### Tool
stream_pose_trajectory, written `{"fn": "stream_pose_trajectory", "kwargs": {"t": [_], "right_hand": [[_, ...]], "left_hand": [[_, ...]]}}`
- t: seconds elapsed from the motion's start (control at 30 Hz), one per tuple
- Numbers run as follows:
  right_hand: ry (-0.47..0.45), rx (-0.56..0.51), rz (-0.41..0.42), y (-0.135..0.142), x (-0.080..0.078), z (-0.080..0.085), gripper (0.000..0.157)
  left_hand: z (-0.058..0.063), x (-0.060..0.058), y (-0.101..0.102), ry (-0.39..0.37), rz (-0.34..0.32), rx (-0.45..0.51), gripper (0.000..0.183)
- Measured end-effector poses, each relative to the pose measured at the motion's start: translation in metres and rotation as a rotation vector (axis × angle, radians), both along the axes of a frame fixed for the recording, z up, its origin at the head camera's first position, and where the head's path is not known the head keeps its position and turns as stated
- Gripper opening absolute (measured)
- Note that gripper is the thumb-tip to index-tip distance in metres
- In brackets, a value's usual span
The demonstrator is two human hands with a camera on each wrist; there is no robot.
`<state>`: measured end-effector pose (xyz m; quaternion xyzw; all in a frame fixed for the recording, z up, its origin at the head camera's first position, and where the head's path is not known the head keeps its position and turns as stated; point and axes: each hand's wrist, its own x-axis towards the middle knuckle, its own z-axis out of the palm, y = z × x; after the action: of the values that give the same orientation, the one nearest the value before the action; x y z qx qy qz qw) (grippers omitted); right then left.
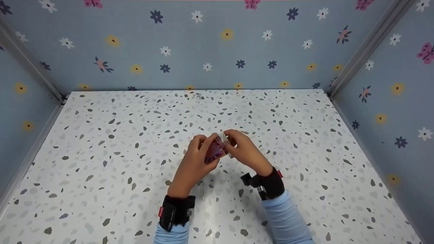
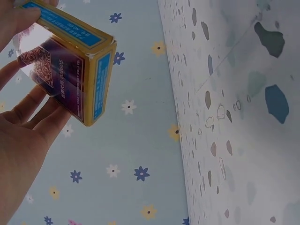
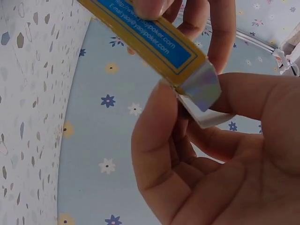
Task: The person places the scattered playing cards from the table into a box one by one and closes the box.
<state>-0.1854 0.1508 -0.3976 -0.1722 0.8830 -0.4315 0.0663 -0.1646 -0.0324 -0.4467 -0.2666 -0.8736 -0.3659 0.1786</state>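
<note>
Above the speckled table, both hands hold a small playing-card box (image 1: 215, 151) with purple faces and yellow-edged blue sides. My left hand (image 1: 194, 162) grips the body of the box from the left. In the left wrist view the far end of the box (image 2: 70, 70) stands closed, its purple face catching glare. My right hand (image 1: 249, 150) has thumb and fingers curled at the other end. There, in the right wrist view, a shiny side flap (image 3: 202, 86) and a white end flap (image 3: 212, 118) stand folded out, with the right fingertips right at them. The inside of the box is hidden.
The white speckled tabletop (image 1: 112, 162) spreads out beneath both hands. Blue flower-patterned panels (image 1: 210, 44) close it in at the back and on both sides. Black camera straps (image 1: 271, 184) sit around both wrists.
</note>
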Motion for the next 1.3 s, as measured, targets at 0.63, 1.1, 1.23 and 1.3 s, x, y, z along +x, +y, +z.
{"fn": "stream_pose_trajectory", "kwargs": {"t": [0.63,1.1,1.23,1.3], "right_hand": [[-0.243,-0.148,0.156,0.029,-0.008,0.003,0.045],[-0.077,-0.076,0.110,0.020,-0.005,0.003,0.045],[0.028,0.014,0.062,0.012,-0.002,0.004,0.046],[0.041,0.021,0.056,0.010,-0.001,0.005,0.046]], "left_hand": [[0.003,0.001,0.001,-0.115,-0.001,0.002,0.062],[0.002,0.001,0.000,-0.110,0.018,0.008,0.063],[0.003,0.001,0.001,-0.102,0.009,-0.001,0.062],[0.003,0.002,0.002,-0.097,0.007,-0.004,0.062]]}}
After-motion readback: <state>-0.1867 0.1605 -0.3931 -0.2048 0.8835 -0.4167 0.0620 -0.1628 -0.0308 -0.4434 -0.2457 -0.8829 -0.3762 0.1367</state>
